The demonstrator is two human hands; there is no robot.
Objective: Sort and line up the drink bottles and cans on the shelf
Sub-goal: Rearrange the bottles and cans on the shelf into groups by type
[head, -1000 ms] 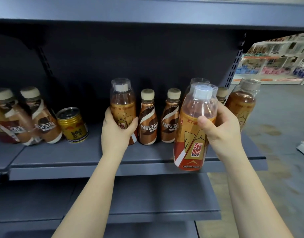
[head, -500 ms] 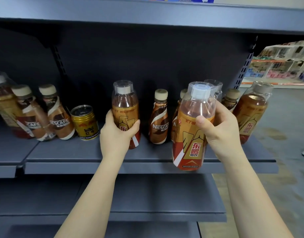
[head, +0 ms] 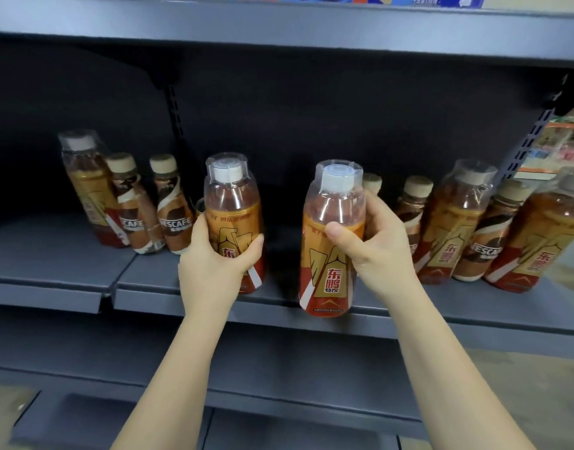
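now both orange bottles have come leftward. my left hand [head: 214,264] is wrapped round one [head: 235,222], low over the shelf [head: 68,254] in front of the half-hidden can [head: 199,206]. my right hand [head: 373,245] clasps the other [head: 331,245] off the front edge. so the oranges are gathering. i count five orange bottles, five or six coffee bottles [head: 172,216], one can.

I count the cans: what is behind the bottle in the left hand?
Behind the bottle in the left hand, only a can's rim edge shows; its body is covered.
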